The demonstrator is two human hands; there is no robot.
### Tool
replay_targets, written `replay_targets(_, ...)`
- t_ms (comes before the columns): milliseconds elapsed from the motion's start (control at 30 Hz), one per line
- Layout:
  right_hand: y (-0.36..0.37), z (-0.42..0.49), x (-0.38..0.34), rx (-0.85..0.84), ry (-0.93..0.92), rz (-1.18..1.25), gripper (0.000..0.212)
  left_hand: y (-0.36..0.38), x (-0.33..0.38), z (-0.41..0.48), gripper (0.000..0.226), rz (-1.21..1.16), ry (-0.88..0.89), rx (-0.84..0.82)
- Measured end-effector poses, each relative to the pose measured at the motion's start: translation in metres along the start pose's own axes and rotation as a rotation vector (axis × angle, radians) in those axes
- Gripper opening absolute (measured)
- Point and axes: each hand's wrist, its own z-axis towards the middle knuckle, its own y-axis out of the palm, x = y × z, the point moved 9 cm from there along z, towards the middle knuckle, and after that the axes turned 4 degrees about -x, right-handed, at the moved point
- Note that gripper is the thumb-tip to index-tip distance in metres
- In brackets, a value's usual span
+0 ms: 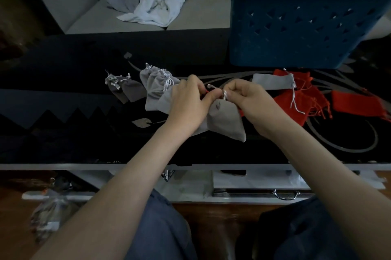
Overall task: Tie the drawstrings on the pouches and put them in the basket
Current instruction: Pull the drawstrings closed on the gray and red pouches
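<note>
Your left hand [188, 101] and right hand [246, 96] each pinch the silver drawstring [224, 95] at the neck of the grey pouch [227, 122], dead centre; pull both ends evenly outward so the knot seats against the neck. Gathered grey pouches [156, 86] lie at 10 o'clock, red pouches [296, 101] at 3 and the blue basket [296, 27] at 1, all on the dark patterned table [63, 73]. Beyond, at 12, a sofa [201, 14] carries crumpled white cloth [156, 3].

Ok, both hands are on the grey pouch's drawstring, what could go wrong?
A red thread shows between the left hand and right hand; it could get knotted into the drawstring. The left hand overlaps the tied grey pouches; lifting the grey pouch toward the basket may drag one along.
</note>
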Motion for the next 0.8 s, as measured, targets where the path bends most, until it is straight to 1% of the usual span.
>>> replay_targets(133,0.003,0.000,-0.003,0.004,-0.003,0.010,0.022,-0.006,0.012,-0.004,0.014,-0.017,0.126,0.039)
replay_targets(233,0.004,0.002,-0.004,0.015,-0.002,0.041,0.025,-0.016,0.022,-0.008,0.015,0.008,0.230,0.097)
replay_targets(300,-0.003,0.004,-0.002,0.066,0.001,-0.049,0.027,-0.022,0.020,-0.007,0.016,0.052,0.246,0.130)
replay_targets(333,-0.008,0.005,-0.001,0.097,0.001,-0.133,0.029,-0.022,0.014,-0.005,0.019,0.031,0.209,0.097)
replay_targets(400,-0.016,0.004,0.001,0.128,0.007,-0.285,0.029,-0.013,-0.004,-0.003,0.028,-0.157,0.060,-0.075)
replay_targets(467,-0.017,0.004,0.003,0.122,0.031,-0.379,0.028,-0.001,-0.018,-0.007,0.035,-0.342,-0.069,-0.218)
replay_targets(500,-0.016,0.003,0.004,0.112,0.047,-0.400,0.027,0.001,-0.022,-0.009,0.037,-0.406,-0.103,-0.256)
replay_targets(533,-0.015,0.004,0.007,0.103,0.065,-0.386,0.027,0.003,-0.024,-0.010,0.038,-0.462,-0.115,-0.284)
replay_targets(633,-0.014,0.003,0.013,0.079,0.157,-0.208,0.031,0.008,-0.022,-0.014,0.042,-0.632,-0.153,-0.337)
replay_targets(733,-0.014,0.005,0.016,0.052,0.223,-0.078,0.031,0.014,-0.022,-0.016,0.032,-0.858,-0.275,-0.363)
replay_targets(800,-0.010,0.007,0.016,0.035,0.232,-0.013,0.029,0.018,-0.021,-0.016,0.023,-0.922,-0.300,-0.417)
